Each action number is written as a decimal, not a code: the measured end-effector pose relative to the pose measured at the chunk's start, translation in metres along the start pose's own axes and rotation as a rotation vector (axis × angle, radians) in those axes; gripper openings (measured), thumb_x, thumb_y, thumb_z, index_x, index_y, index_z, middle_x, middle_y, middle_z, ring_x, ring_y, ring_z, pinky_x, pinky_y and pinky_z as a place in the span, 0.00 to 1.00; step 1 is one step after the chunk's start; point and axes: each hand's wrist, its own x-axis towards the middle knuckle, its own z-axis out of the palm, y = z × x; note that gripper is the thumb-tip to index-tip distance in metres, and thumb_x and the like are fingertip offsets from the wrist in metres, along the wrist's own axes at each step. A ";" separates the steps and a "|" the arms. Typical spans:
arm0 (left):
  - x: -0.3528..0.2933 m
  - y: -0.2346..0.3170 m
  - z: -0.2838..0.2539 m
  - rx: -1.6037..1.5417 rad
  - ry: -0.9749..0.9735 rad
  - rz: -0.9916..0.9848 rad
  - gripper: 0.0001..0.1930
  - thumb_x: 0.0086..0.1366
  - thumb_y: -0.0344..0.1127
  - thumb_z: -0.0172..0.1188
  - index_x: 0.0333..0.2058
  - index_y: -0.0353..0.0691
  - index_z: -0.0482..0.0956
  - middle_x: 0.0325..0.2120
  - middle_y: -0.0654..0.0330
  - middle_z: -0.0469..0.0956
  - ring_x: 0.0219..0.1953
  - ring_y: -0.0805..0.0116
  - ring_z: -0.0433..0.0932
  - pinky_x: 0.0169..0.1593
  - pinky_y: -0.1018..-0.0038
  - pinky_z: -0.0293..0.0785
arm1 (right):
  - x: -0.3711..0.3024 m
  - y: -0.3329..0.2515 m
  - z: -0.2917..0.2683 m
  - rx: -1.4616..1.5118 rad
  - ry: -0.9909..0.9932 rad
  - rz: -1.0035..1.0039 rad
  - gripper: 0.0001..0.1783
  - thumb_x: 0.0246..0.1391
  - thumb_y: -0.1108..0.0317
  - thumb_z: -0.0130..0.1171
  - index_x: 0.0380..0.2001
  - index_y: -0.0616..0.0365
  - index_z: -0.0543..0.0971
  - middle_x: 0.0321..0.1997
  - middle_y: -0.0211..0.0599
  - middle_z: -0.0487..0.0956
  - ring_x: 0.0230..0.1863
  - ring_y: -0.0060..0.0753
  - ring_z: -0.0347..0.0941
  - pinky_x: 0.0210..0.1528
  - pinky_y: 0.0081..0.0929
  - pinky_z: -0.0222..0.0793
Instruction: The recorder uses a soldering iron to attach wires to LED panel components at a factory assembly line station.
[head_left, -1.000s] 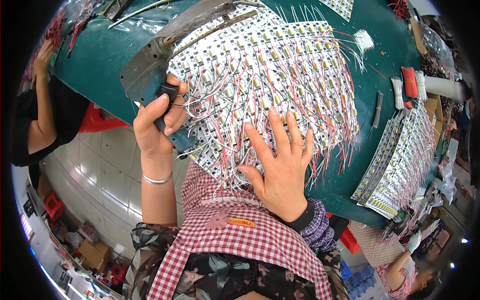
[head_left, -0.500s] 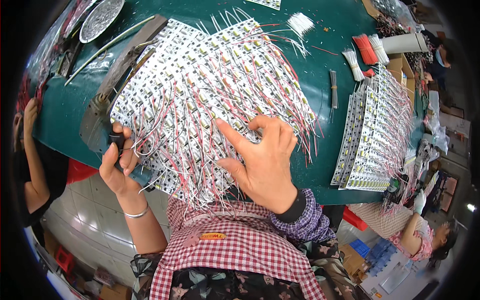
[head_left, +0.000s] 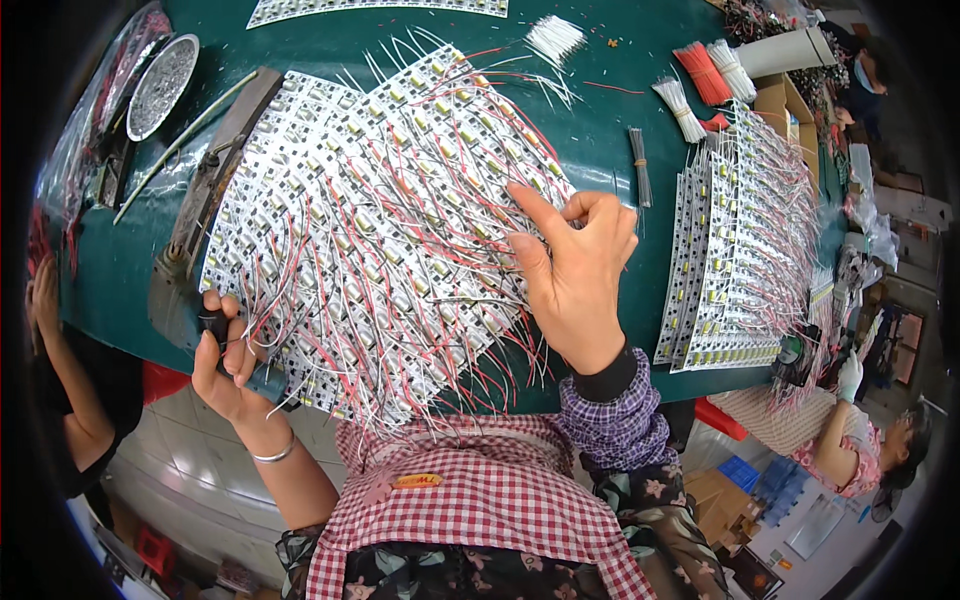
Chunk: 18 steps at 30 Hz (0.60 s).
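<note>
A broad white sheet of circuit boards [head_left: 330, 130], dotted with small parts, lies on the table in front of me. Many red, white and black wires [head_left: 400, 230] spread across it and hang over its near edge. Over its right part is my right hand [head_left: 580, 270], its thumb and index finger apart among the wires; the other fingers are curled, and no wire shows gripped between them. At the near left corner, my left hand [head_left: 225, 365] has its fingers closed round a black handle [head_left: 213, 322]. What that handle belongs to is partly hidden.
Left of the sheet is a worn metal bar fixture [head_left: 180, 250]. A round metal dish [head_left: 163, 88] stands beyond it. At right are wired boards [head_left: 740, 260], a grey wire bundle [head_left: 641, 168] and red wires [head_left: 702, 73]. Co-workers sit on both sides.
My right hand has moved right and slightly away from me across the wires. The sheet has swung, its near right part lying farther right. My left hand keeps hold of the handle.
</note>
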 end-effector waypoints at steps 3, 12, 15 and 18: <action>-0.001 0.001 0.000 -0.003 0.004 0.007 0.16 0.74 0.25 0.51 0.55 0.29 0.59 0.49 0.40 0.70 0.24 0.76 0.69 0.22 0.84 0.69 | 0.001 0.009 0.000 0.005 0.020 0.029 0.20 0.63 0.47 0.60 0.52 0.44 0.84 0.41 0.37 0.66 0.46 0.42 0.59 0.51 0.41 0.53; -0.002 0.000 0.007 -0.037 0.044 0.022 0.17 0.72 0.25 0.53 0.54 0.28 0.60 0.49 0.39 0.71 0.24 0.76 0.69 0.21 0.85 0.71 | 0.018 0.023 -0.020 0.030 0.213 0.067 0.19 0.65 0.51 0.59 0.52 0.50 0.82 0.48 0.44 0.67 0.52 0.47 0.59 0.56 0.46 0.54; -0.002 -0.001 0.010 -0.047 0.035 0.015 0.16 0.73 0.26 0.52 0.55 0.28 0.60 0.49 0.39 0.71 0.25 0.75 0.70 0.22 0.84 0.71 | 0.033 0.014 -0.013 -0.062 0.157 -0.007 0.23 0.64 0.49 0.60 0.56 0.49 0.81 0.64 0.52 0.65 0.64 0.56 0.57 0.64 0.53 0.51; -0.002 -0.002 0.012 -0.062 0.032 0.018 0.16 0.74 0.26 0.51 0.55 0.28 0.60 0.48 0.39 0.71 0.26 0.75 0.71 0.22 0.83 0.72 | 0.040 0.004 0.001 -0.075 0.093 -0.048 0.24 0.64 0.48 0.59 0.56 0.50 0.81 0.67 0.53 0.64 0.66 0.58 0.55 0.67 0.55 0.48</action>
